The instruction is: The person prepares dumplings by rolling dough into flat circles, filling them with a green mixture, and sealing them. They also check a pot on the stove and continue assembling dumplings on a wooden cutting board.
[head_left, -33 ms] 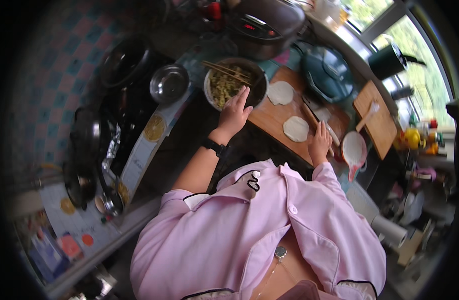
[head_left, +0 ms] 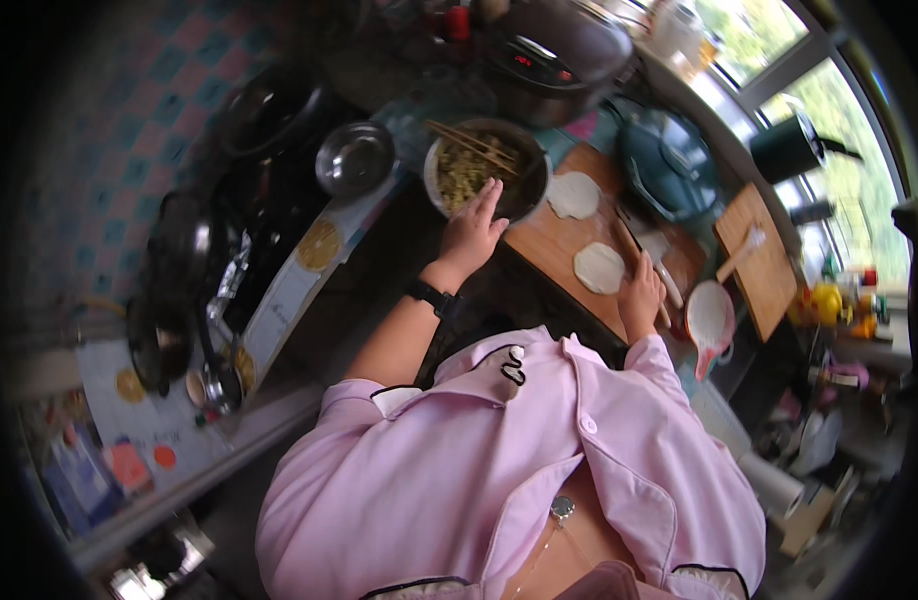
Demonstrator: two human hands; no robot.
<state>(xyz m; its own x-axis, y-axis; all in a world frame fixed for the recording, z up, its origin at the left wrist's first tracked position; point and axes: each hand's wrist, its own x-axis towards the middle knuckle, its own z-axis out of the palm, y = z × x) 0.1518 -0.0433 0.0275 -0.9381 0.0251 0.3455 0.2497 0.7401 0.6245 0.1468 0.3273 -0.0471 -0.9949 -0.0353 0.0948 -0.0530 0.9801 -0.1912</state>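
My left hand (head_left: 467, 238), with fingers extended and nothing visible in them, reaches to the near rim of a metal bowl (head_left: 459, 170) of chopped yellow-green food. Wooden chopsticks (head_left: 474, 142) lie across that bowl. My right hand (head_left: 640, 295) has its fingers loosely extended beside the rolling pin (head_left: 627, 234); whether they touch it is unclear. Two pale flattened dough rounds (head_left: 599, 268) (head_left: 572, 195) lie on a wooden board (head_left: 544, 250), and a flat grey tool (head_left: 652, 242) is partly visible by the pin.
Black cooktop and pans (head_left: 184, 250) stand left, beside a steel bowl (head_left: 354, 160). Behind are a cooker (head_left: 559, 60) and teal lidded pot (head_left: 667, 160). At right are a pink-rimmed dish (head_left: 709, 320), an upright board (head_left: 764, 260), bottles and a window.
The view has shifted slightly, so the counter and its objects sit a little farther right and lower in the picture. Both hands keep about the same places relative to the bowl and pin.
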